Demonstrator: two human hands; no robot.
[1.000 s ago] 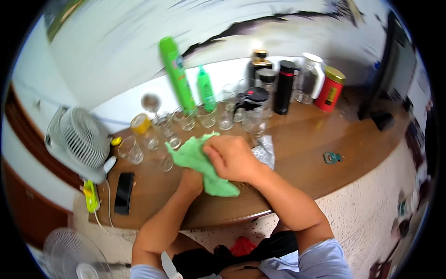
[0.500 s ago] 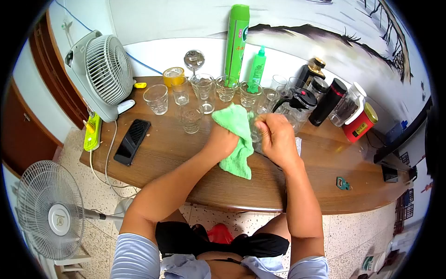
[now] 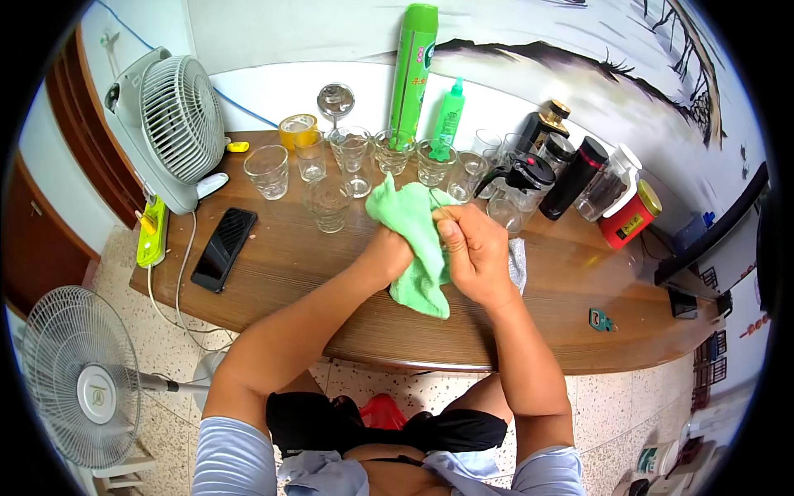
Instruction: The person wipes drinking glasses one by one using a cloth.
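At far left a floor fan [image 3: 97, 395] stands beside the desk [image 3: 289, 248]; a smaller fan [image 3: 178, 120] sits at the desk's end, then a phone [image 3: 223, 250] lying flat, then a cluster of clear glasses [image 3: 329, 207]. In front of these the left hand [image 3: 390, 255] is partly under the green cloth [image 3: 423, 252]; its fingers are hidden, so I cannot tell how far open it is. The cloth hangs above the desk between both hands. The right hand [image 3: 480, 255] is curled closed on its right edge, thumb bent. Behind and rightward stand a jug [image 3: 529, 175], a black flask [image 3: 573, 182] and a red tin [image 3: 627, 221]
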